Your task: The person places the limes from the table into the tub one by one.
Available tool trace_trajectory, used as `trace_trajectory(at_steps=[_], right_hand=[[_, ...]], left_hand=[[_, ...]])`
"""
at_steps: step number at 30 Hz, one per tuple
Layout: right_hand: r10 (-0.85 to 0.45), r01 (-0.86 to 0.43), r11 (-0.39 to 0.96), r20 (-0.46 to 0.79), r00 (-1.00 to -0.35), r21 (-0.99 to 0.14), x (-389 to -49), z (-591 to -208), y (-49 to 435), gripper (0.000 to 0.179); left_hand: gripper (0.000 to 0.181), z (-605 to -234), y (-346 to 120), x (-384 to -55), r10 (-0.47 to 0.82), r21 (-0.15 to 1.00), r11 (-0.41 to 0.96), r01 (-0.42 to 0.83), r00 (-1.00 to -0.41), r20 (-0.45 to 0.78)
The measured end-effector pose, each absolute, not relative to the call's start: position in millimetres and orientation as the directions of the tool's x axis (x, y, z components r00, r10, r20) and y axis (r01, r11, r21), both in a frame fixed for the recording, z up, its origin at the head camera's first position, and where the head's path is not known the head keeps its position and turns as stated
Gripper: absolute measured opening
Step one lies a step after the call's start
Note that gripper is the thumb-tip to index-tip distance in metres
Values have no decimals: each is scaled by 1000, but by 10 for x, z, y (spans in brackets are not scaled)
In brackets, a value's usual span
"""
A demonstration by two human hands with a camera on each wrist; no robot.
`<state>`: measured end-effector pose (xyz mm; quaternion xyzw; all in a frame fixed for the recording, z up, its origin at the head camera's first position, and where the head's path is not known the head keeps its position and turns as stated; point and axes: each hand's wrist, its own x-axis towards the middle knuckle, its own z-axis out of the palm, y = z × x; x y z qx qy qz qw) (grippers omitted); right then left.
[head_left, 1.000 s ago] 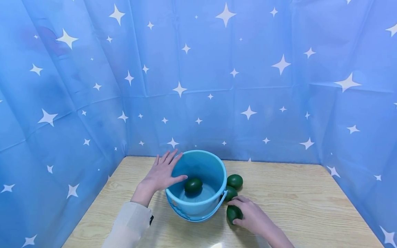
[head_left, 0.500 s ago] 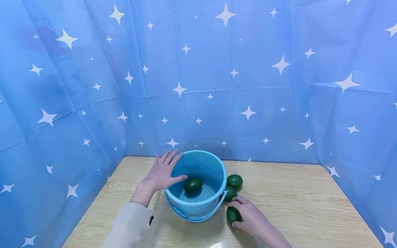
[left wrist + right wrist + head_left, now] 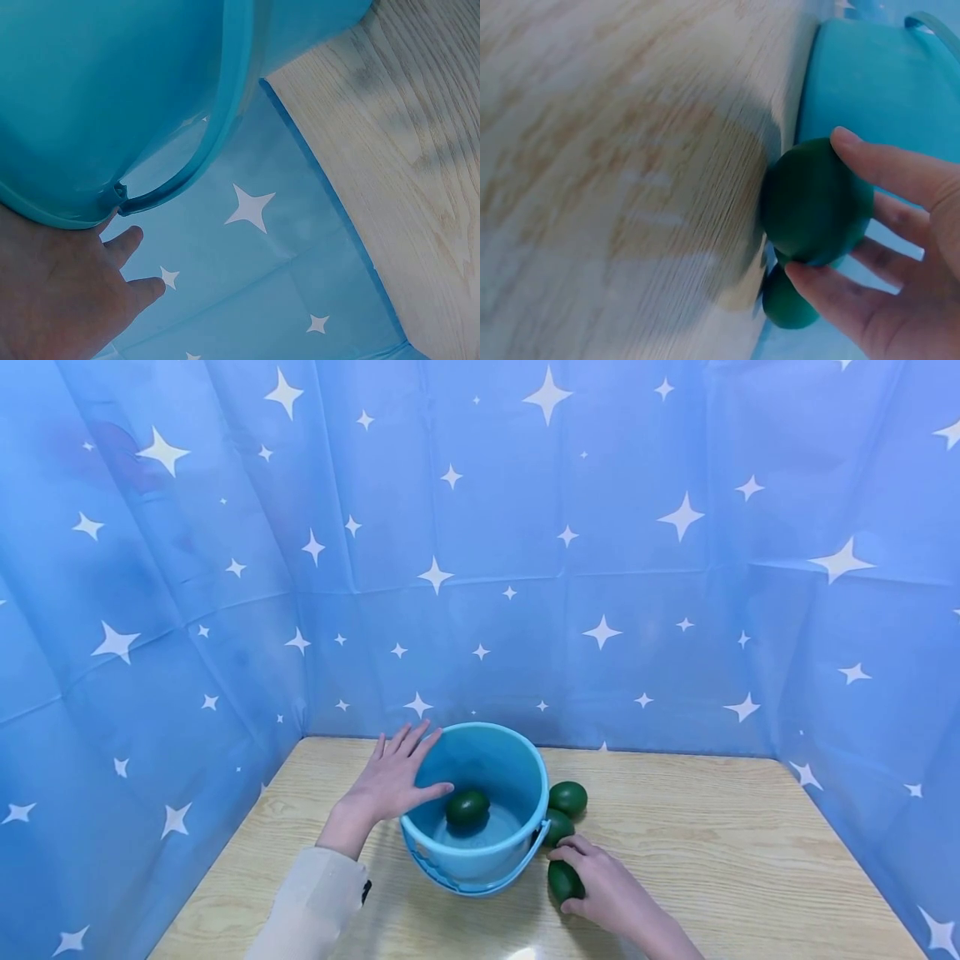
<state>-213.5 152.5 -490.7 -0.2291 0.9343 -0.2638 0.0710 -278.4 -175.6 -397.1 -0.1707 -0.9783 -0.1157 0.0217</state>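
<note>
A light blue bucket [image 3: 480, 864] stands on the table with its handle hanging down at the front. One dark green, smooth avocado [image 3: 467, 808] lies inside it. Fingers spread and straight, my left hand [image 3: 390, 785] rests at the bucket's left rim, its thumb reaching over the opening. To the right of the bucket my right hand [image 3: 603, 885] grips another avocado [image 3: 817, 202] between thumb and fingertips, low over the wood. Behind that one lie two more avocados, a near one [image 3: 558, 828] beside the bucket wall and a farther one [image 3: 567, 798].
The wooden table [image 3: 720, 852] extends to both sides of the bucket. Blue curtain [image 3: 525, 635] with white stars encloses it at the back, left and right. A bright glare spot shows at the table's near edge.
</note>
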Motion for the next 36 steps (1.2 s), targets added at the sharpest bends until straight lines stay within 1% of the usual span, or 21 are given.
trace_trajectory(at_steps=[12, 23, 36], right_hand=[[-455, -377, 764, -23, -890, -524, -2152, -4930, 1527, 57], [-456, -393, 758, 9, -890, -520, -2125, -4954, 1537, 57], [-454, -385, 751, 5, -891, -537, -2114, -4945, 1549, 55]], left_hand=[[87, -3964, -1747, -2795, 324, 214, 918, 333, -943, 77], [87, -3963, -1744, -2792, 323, 218, 918, 332, -943, 77], [87, -3964, -1747, -2791, 326, 212, 918, 335, -942, 78]])
